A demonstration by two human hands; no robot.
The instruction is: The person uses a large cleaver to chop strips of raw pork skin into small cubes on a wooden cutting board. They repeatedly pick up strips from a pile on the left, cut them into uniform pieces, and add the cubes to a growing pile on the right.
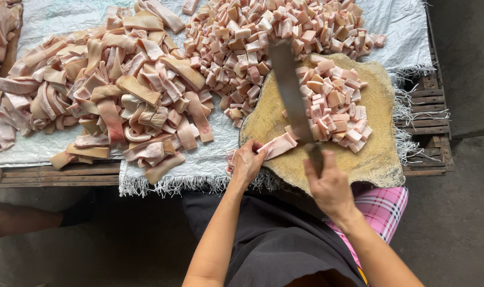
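From the head view, my left hand (247, 162) is curled down over the near end of a pink strip of pork skin (277, 145), fingers bent and pressing it flat against the round wooden chopping block (383, 133). My right hand (329, 186) is wrapped tight round the handle of a cleaver (291, 90), whose long blade, blurred, slants up and away across the block, its edge just right of the strip.

The strip lies at the block's near left edge, pale pink with a whiter fatty side, sticking out from under my fingers toward the blade. Just beyond the blade sits a heap of small cut cubes (335, 106) on the block. A larger mound of cubes (274, 32) lies further back on the white woven sheet (210, 154), and a pile of long uncut strips (114, 85) spreads to the left.
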